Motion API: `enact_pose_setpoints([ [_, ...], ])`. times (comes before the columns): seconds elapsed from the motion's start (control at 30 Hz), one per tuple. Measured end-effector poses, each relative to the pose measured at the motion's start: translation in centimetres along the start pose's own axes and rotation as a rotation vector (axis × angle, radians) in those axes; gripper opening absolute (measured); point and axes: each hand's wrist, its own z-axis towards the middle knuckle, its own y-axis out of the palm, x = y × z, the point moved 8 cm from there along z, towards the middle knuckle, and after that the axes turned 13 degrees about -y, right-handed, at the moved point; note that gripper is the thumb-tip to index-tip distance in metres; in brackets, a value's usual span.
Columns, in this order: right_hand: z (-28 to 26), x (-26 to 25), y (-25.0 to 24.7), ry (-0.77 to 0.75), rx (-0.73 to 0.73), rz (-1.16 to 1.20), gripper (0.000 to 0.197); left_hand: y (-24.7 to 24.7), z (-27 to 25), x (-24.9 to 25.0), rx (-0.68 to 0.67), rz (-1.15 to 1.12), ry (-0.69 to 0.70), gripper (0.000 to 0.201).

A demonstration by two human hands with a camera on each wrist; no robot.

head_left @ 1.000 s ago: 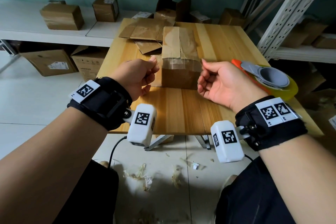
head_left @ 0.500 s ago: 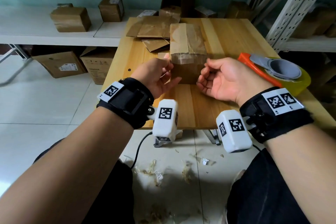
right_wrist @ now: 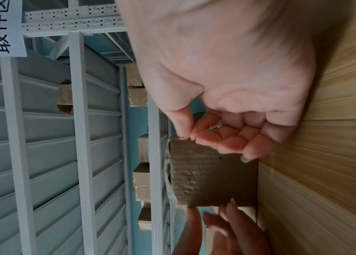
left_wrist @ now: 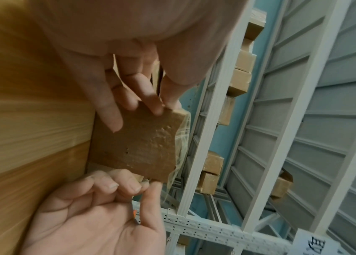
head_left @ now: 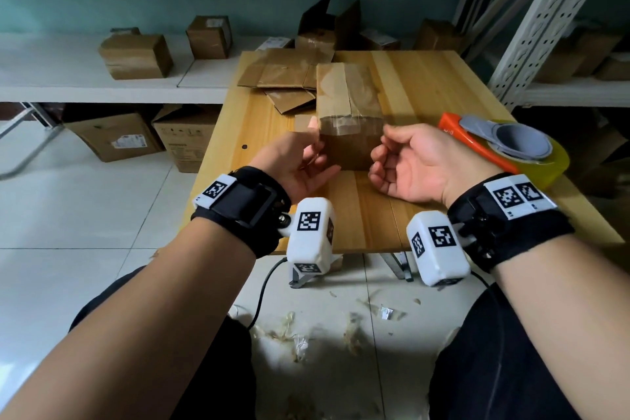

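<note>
A brown cardboard box [head_left: 347,112] stands on the wooden table [head_left: 426,85], a clear tape strip [head_left: 341,128] running over its top and down its near face. My left hand [head_left: 315,140] pinches the tape at the box's near left top corner, thumb above and fingers on the near face; the left wrist view shows this pinch [left_wrist: 163,105] on the box [left_wrist: 139,143]. My right hand [head_left: 381,147] pinches the tape edge at the near right corner, thumb against forefinger [right_wrist: 189,137]. Loose tape [right_wrist: 169,172] stands off the box [right_wrist: 211,177].
An orange tape dispenser [head_left: 504,147] with a yellowish roll lies right of my right hand. Flattened cardboard pieces [head_left: 283,75] lie behind the box. Small boxes [head_left: 136,56] sit on a white shelf at the left, a metal rack [head_left: 545,10] at the right. Scraps [head_left: 296,327] litter the floor.
Both hands have closed in on the box's near top corners. The left hand's fingers have uncurled from a fist onto the near face. The head view has shifted.
</note>
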Motion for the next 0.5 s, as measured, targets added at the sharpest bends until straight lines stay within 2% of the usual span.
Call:
enact_pose_setpoints([
  [0.13, -0.1, 0.2, -0.1, 0.022, 0.000, -0.018, 0.036, -0.4, 0.2, -0.1, 0.028, -0.011, -0.001, 0.021],
  [0.27, -0.1, 0.0, -0.1, 0.011, 0.008, 0.000, 0.026, -0.5, 0.4, 0.2, 0.073, -0.014, 0.047, 0.018],
  [0.37, 0.0, -0.6, -0.1, -0.061, 0.025, -0.006, 0.019, -0.6, 0.4, 0.9, 0.083, 0.016, 0.122, 0.022],
  [0.43, 0.1, -1.0, -0.2, -0.112, 0.027, -0.050, 0.021, -0.9, 0.2, 1.4, 0.103, 0.029, 0.199, 0.026],
  [0.5, 0.2, -1.2, -0.4, -0.137, 0.023, -0.087, 0.023, -1.0, -0.1, 1.7, 0.118, 0.049, 0.261, 0.021],
])
